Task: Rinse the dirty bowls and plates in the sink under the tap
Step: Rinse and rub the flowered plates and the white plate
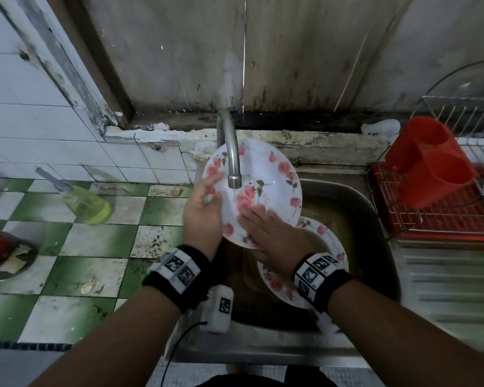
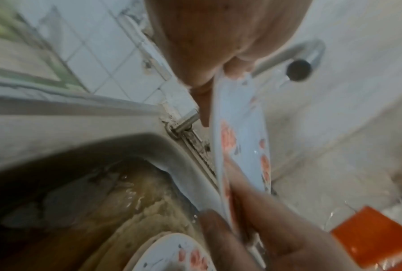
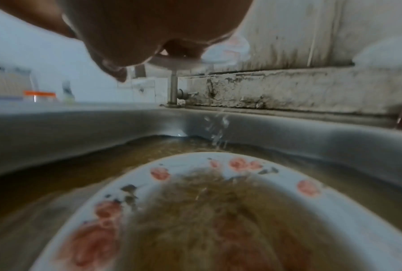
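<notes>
My left hand grips the plate by its left rim, thumb over the front face and fingers behind it; in the left wrist view the rim runs edge-on between my thumb and fingers. I hold the plate tilted up toward me over the back left corner of the sink, its flowered face right under the tap. A thin stream of water falls from the spout onto the middle of the plate. My right hand lies flat on the plate's lower face, fingers straight and spread across the flower print, holding nothing.

Below my hands a second plate with the same flower print lies in the sink, toward its front edge, partly under my right wrist. The right wrist view shows it sitting in murky brown water with cloudy brown water pooled in its hollow, and drips falling into the water just behind it.

On the worktop to the right of the sink stands a wire rack on a red tray, with a red cup holder in its back left corner. On the tiled worktop to the left of the sink a soap bottle of yellow-green liquid lies on its side, well apart from the sink.
</notes>
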